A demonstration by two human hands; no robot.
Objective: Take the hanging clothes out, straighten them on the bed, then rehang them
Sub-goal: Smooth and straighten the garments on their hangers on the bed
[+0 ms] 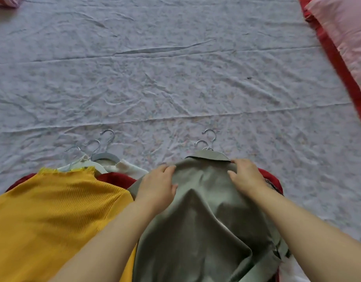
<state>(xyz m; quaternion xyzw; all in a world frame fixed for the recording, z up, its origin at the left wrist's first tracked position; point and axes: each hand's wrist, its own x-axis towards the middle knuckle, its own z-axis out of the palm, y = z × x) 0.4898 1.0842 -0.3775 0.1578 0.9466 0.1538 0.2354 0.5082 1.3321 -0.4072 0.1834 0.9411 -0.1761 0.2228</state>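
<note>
An olive-grey garment (204,220) lies on the bed on its hanger, whose metal hooks (209,139) stick out past the collar. My left hand (157,186) lies on its left shoulder with fingers spread and slightly bent. My right hand (246,176) rests on its right shoulder, fingertips at the collar edge. To the left lies a mustard-yellow ribbed top (53,216) over a white garment (124,166) and a red one (116,179), with three hanger hooks (94,145) above them.
A wrinkled pale lilac sheet (175,78) covers the bed beyond the clothes. A pink pillow (346,31) on red fabric (336,64) lies along the right edge. More red cloth (271,176) peeks from under the olive garment.
</note>
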